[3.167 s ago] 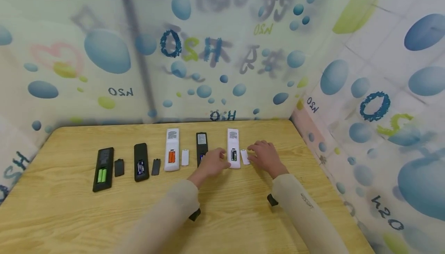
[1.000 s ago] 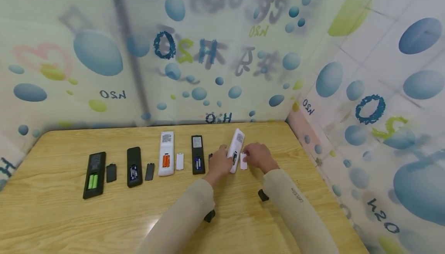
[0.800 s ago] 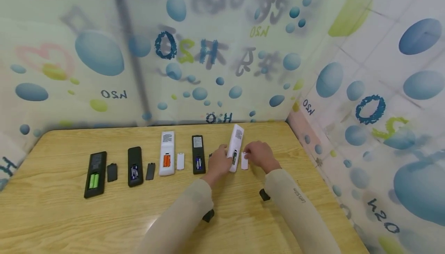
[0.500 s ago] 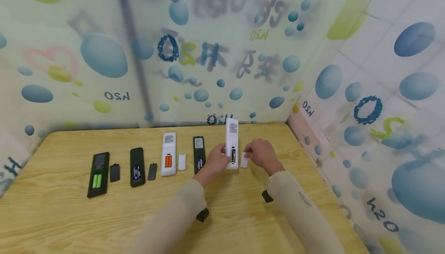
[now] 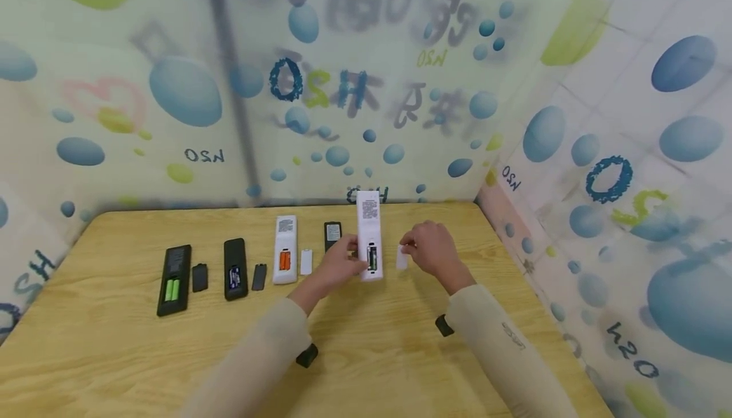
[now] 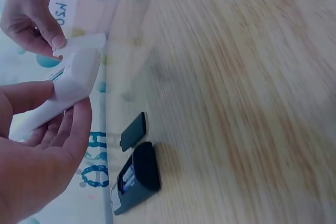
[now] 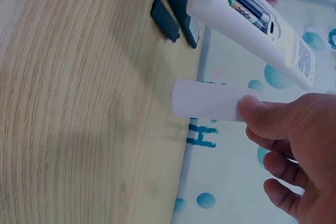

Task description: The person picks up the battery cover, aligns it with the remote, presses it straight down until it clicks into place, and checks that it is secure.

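My left hand (image 5: 337, 264) grips a white remote control (image 5: 368, 227) by its lower part, thumb on the battery side and fingers behind. Its open compartment holds dark-and-green batteries (image 7: 249, 10). To the right, my right hand (image 5: 433, 249) pinches a white battery cover (image 7: 207, 99) between thumb and fingers at one end. Cover and remote are apart in the right wrist view, both raised over the table. In the left wrist view the cover (image 6: 84, 43) shows just behind the end of the remote (image 6: 68, 85).
On the wooden table (image 5: 366, 354), a black remote (image 5: 333, 234) stands partly behind my left hand. Farther left lie a white remote (image 5: 285, 234) with orange batteries, its cover (image 5: 306, 262), two black remotes (image 5: 174, 272) and their black covers (image 5: 200, 277). A patterned curtain (image 5: 320, 176) hangs behind.
My left hand has taken hold of the white remote, lifted it, stood it more upright and moved it left. My right hand has picked up the white cover from the table.
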Action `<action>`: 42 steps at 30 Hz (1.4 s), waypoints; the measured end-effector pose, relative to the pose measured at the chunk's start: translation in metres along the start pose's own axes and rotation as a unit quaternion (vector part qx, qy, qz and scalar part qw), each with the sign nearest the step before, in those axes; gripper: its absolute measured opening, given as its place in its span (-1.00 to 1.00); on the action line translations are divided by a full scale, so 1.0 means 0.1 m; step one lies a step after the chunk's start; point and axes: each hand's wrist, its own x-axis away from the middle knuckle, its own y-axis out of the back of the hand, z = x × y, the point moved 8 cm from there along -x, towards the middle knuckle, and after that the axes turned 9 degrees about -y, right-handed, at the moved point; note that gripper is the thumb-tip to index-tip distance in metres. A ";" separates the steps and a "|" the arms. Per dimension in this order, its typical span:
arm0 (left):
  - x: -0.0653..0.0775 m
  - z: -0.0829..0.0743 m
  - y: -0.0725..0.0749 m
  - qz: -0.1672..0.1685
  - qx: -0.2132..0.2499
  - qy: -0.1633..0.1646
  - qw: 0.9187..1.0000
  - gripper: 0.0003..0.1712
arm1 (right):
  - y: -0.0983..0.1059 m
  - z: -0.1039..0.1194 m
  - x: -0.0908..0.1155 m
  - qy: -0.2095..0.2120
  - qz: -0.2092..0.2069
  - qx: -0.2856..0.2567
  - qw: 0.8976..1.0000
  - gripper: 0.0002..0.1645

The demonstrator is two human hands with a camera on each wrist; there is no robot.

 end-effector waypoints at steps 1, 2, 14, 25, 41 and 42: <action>0.02 0.01 0.02 0.003 -0.001 -0.004 1.000 -0.42 | 0.01 0.02 0.01 0.003 -0.001 -0.001 1.000 -0.85; 0.04 0.02 0.04 0.007 -0.002 -0.009 1.000 -0.43 | 0.02 0.04 0.02 0.007 -0.002 -0.002 1.000 -0.85; 0.40 0.23 0.28 0.059 0.003 -0.009 0.998 -0.05 | 0.00 0.33 0.13 0.046 -0.003 -0.003 0.999 -0.84; 0.57 0.37 0.41 0.081 -0.004 -0.026 0.996 -0.19 | -0.01 0.62 0.24 0.087 -0.005 -0.017 0.996 -0.82; 0.60 0.44 0.42 0.081 -0.030 -0.018 0.996 -0.26 | -0.04 0.81 0.32 0.132 -0.042 -0.035 0.990 -0.85; 0.60 0.44 0.43 0.079 -0.031 -0.019 0.996 -0.26 | -0.04 0.81 0.32 0.133 -0.044 -0.035 0.989 -0.85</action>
